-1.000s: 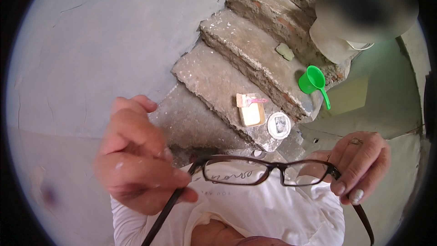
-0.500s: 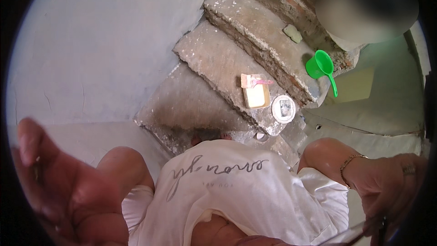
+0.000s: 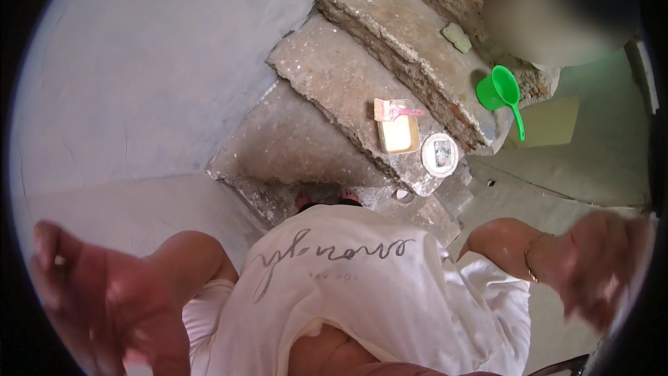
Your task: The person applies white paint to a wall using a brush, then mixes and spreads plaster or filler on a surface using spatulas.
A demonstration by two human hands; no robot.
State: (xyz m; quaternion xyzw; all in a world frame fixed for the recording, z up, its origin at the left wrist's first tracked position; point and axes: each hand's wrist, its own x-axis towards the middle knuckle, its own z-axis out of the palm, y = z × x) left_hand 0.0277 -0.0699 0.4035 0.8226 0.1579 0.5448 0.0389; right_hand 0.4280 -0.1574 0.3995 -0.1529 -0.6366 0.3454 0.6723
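My left hand (image 3: 115, 292) is raised close to the camera at the lower left, palm showing. One of its fingers stands up and the hand looks open, with nothing visible in it. My right hand (image 3: 595, 264), wearing a bracelet, is raised at the lower right; motion smears its fingers. Both hands are far from the things on the steps. A wide paintbrush (image 3: 396, 111) with a pink handle lies across a rectangular tub (image 3: 399, 141) of pale liquid. Beside the tub sits a round white lid or container (image 3: 440, 155). A green dipper (image 3: 498, 90) rests one step higher.
Rough concrete steps (image 3: 334, 63) climb toward the upper right beside a grey wall (image 3: 167, 49). A pale flat lump (image 3: 456, 38) lies on an upper step. A small white cup-like thing (image 3: 402, 196) is near my feet (image 3: 350, 197). A blurred oval covers the upper right.
The view has shifted slightly, and the steps and things sit a little higher and further right. My left hand has dropped slightly; my right hand has turned and risen. The things keep their places.
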